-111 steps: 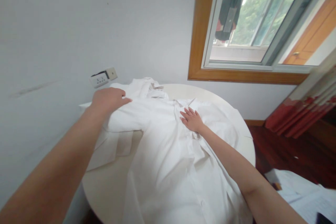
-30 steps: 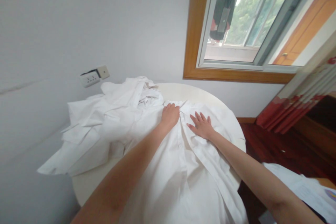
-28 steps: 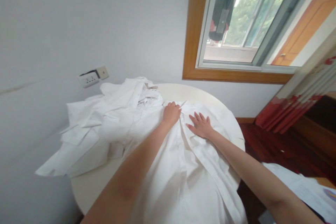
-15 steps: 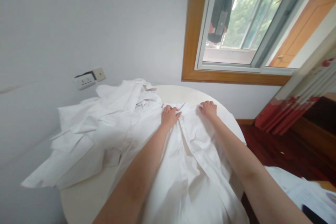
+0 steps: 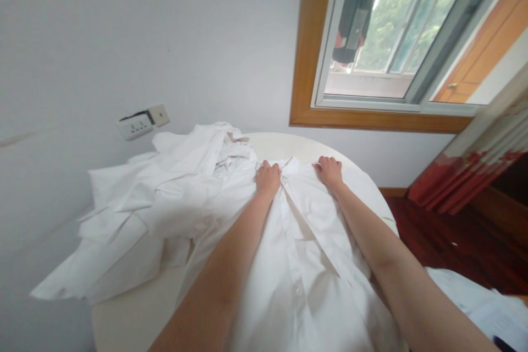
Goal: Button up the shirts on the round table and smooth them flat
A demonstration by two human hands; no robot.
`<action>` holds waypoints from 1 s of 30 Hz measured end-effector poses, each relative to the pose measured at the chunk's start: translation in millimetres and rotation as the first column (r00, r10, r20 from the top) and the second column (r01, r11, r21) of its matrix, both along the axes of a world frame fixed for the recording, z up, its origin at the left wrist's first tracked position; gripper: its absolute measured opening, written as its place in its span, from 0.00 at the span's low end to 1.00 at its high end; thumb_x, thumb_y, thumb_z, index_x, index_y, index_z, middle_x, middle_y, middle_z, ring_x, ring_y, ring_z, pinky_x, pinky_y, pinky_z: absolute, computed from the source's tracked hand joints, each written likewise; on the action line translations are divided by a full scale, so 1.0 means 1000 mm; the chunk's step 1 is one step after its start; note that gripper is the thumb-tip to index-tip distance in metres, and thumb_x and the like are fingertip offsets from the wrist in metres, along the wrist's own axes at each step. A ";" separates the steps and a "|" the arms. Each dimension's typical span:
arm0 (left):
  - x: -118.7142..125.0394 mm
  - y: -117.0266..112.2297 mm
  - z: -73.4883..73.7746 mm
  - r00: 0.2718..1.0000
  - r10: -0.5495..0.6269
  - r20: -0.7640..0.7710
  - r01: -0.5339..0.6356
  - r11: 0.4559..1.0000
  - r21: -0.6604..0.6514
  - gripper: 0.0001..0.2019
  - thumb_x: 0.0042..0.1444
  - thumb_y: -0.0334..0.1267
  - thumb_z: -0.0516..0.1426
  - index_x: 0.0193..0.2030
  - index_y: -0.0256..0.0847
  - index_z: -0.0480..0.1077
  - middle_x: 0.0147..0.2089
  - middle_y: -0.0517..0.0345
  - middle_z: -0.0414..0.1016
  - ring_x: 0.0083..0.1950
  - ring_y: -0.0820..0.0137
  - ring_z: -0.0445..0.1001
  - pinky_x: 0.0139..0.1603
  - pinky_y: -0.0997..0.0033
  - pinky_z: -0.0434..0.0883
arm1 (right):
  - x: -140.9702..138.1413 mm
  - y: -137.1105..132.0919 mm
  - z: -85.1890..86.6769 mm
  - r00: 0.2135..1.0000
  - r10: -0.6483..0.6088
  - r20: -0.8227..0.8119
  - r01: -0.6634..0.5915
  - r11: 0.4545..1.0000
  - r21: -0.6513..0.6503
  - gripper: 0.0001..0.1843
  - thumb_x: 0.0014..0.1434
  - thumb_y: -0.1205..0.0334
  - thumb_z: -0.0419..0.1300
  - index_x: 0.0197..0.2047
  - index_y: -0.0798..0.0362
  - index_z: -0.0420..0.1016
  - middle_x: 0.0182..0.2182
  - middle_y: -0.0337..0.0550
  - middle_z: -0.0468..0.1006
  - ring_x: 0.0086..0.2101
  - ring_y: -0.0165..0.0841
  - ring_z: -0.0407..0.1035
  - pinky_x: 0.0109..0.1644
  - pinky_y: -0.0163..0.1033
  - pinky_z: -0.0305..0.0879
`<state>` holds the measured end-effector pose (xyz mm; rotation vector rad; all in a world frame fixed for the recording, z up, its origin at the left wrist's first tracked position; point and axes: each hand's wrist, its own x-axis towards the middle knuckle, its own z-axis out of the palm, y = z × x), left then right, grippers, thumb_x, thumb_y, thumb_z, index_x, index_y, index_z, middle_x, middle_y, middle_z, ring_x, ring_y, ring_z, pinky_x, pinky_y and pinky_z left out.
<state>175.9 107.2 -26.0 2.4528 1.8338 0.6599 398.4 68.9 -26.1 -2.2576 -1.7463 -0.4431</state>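
A white button-up shirt lies spread over the round table, its front placket running toward me and its lower part falling off the near side. My left hand is closed on the shirt's far edge beside the placket, fingers curled into the cloth. Farther right, my right hand grips the same far edge with bent fingers. Between the hands the cloth is fairly flat, while the front parts in a narrow gap below. The fingertips of both hands are partly hidden.
A heap of crumpled white clothes covers the left of the white table. Behind are a wall with a socket and a wood-framed window. A red-and-cream curtain hangs at right, with papers lower down.
My left hand's fingers have drawn in tighter on the cloth. The shirt front has shifted, showing a wider gap and a button. The view has turned slightly left.
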 end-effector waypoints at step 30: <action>-0.004 0.003 -0.007 0.998 -0.055 -0.033 0.058 0.994 0.089 0.13 0.62 0.46 0.48 0.46 0.47 0.69 0.46 0.51 0.65 0.49 0.63 0.67 0.44 0.66 0.65 | -0.084 -0.135 0.002 0.810 0.567 -0.153 -0.582 0.743 -0.330 0.34 0.60 0.33 0.42 0.67 0.31 0.44 0.69 0.44 0.34 0.66 0.53 0.30 0.60 0.70 0.32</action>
